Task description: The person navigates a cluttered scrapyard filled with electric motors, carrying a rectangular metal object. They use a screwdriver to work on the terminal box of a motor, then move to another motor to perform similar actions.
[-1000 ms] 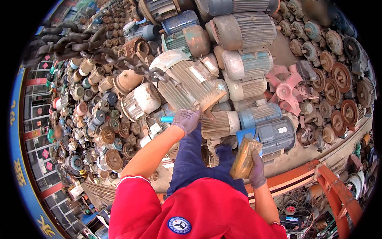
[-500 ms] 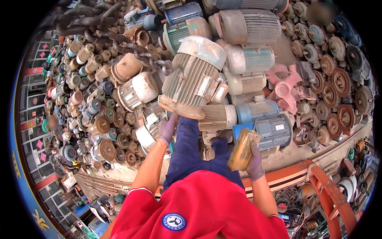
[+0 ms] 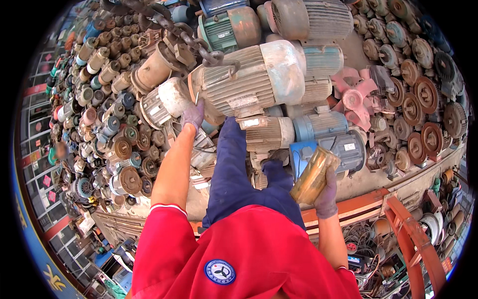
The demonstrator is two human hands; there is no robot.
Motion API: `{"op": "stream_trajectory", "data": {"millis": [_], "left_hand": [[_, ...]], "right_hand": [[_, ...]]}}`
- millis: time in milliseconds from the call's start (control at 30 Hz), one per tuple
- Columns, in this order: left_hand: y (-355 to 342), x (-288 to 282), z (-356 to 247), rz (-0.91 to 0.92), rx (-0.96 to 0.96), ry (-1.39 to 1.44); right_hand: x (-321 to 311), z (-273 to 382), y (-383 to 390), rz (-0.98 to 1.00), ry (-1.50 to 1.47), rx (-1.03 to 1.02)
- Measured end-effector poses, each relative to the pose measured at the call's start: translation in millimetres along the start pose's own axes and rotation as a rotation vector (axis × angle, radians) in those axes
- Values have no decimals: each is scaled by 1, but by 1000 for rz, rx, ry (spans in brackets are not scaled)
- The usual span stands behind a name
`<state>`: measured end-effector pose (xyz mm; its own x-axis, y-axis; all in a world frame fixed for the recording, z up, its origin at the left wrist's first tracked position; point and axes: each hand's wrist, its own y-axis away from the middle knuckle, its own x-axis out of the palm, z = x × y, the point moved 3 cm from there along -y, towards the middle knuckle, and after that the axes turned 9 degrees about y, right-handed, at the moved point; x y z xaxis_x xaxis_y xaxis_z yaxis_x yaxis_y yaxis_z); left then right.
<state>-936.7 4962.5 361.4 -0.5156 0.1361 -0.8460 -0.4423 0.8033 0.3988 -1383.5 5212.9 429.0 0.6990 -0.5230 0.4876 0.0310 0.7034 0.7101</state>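
Note:
A large grey ribbed electric motor (image 3: 239, 92) lies on its side, its pale end cover toward the right and its round flange toward the left. A thick chain (image 3: 191, 42) reaches it from the upper left, and a hook (image 3: 230, 66) at its end meets the motor's upper side. My gloved left hand (image 3: 193, 116) is at the flange, closed, with a thin pale stick (image 3: 197, 97) showing at its fingers. In my gloved right hand (image 3: 327, 197) is a worn yellow-brown box-shaped block (image 3: 315, 175), tilted, held by its right side in front of my thigh.
Smaller motors crowd round: a green one (image 3: 224, 32) behind, a blue one (image 3: 321, 125) and a dark grey one (image 3: 343, 152) to the right. A pink fan wheel (image 3: 353, 98) lies farther right. Orange steel beams (image 3: 416, 246) stand at the lower right, beside tangled cables (image 3: 366, 241).
The large motor has swung from nearly upright to lying sideways, its end cover going right. My left hand has moved up and left with the flange. The right hand's block shifted slightly right.

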Motion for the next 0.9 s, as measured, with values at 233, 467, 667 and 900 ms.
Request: {"op": "stream_trajectory", "data": {"millis": [233, 467, 667, 900], "left_hand": [[-44, 5, -14, 65, 74, -33], [-62, 32, -20, 155, 41, -130], [-78, 48, -5, 147, 41, -130], [-99, 85, -7, 104, 157, -85]], "right_hand": [[-38, -8, 17, 10, -32, 41], [-69, -25, 28, -85, -12, 117], [-77, -63, 18, -65, 1, 179], [-94, -79, -2, -71, 37, 157]]}}
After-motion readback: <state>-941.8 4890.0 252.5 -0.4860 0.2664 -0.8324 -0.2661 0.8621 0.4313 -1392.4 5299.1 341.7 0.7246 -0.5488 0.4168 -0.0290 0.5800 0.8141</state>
